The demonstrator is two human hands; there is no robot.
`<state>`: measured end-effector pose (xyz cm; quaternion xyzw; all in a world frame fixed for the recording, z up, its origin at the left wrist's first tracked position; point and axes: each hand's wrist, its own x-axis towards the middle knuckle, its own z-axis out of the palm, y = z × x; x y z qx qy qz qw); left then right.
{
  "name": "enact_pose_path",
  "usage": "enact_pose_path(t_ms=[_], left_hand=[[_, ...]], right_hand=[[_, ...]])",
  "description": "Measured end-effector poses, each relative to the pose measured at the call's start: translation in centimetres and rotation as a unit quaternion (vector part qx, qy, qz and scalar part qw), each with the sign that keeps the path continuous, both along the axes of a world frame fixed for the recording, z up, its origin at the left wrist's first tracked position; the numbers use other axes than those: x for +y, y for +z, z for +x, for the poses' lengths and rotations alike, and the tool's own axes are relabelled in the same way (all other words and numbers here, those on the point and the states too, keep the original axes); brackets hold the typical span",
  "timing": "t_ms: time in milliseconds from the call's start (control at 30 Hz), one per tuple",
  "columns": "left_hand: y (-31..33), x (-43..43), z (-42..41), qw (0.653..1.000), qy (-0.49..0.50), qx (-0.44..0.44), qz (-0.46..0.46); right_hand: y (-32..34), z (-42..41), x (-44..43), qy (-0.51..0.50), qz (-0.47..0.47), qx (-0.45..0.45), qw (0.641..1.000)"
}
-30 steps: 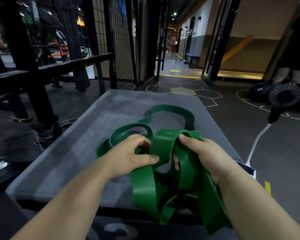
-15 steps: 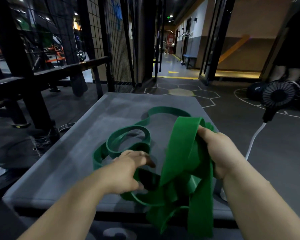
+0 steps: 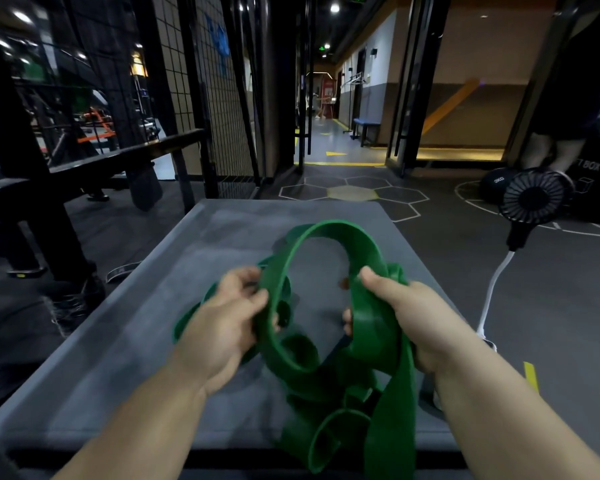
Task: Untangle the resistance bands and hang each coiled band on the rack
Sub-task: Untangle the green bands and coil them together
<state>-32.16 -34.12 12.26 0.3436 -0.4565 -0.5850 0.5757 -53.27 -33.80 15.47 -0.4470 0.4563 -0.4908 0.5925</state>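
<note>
Item under inspection: the green resistance bands [image 3: 333, 233], held over the near right part of the grey table [image 3: 118, 358]; one wide loop arches upward between the two hands, and the rest of the tangle hangs below them and spills over the table's near edge.

Change since half a second ago: the left hand [image 3: 222, 327], then low on the loops lying on the table, has come up and now grasps the left leg of the arch, fingers curled round the strap; the right hand [image 3: 413, 320] keeps its clenched hold on the right leg, thumb on top; the far loop that lay flat on the surface has been lifted into the arch; only a few coils behind the left hand appear to remain on or near the table.

Edges and room: the right hand is close to the table's right edge; bare grey surface lies open to the left and toward the far edge; dark floor [image 3: 465, 271] lies open beyond and to the right; a small black fan [image 3: 534, 195] stands well apart on the right, its white cable [image 3: 496, 285] running down toward the table's right side; a black metal frame [image 3: 21, 161] stands off the left edge.

Condition of bands: flat, broad, matt green straps; several small twisted loops overlap beneath the arch; how many separate bands there are cannot be told; lower part blurred.
</note>
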Motion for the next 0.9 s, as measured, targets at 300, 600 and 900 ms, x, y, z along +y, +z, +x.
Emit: enact_pose_path(t_ms=[300,600,900], left_hand=[[1.7,0.1,1.6,0.986,0.035,-0.123,-0.112],[2.0,0.1,4.1,0.989,-0.028,-0.103,-0.099],[-0.2,-0.8,4.0,0.984,-0.068,-0.139,0.086]], right_hand=[[-1.8,-0.1,0.2,0.266,-0.011,-0.020,0.964],[-2.0,-0.1,1.2,0.452,-0.010,-0.096,0.887],[-2.1,-0.1,0.7,0.530,-0.092,-0.201,0.819]])
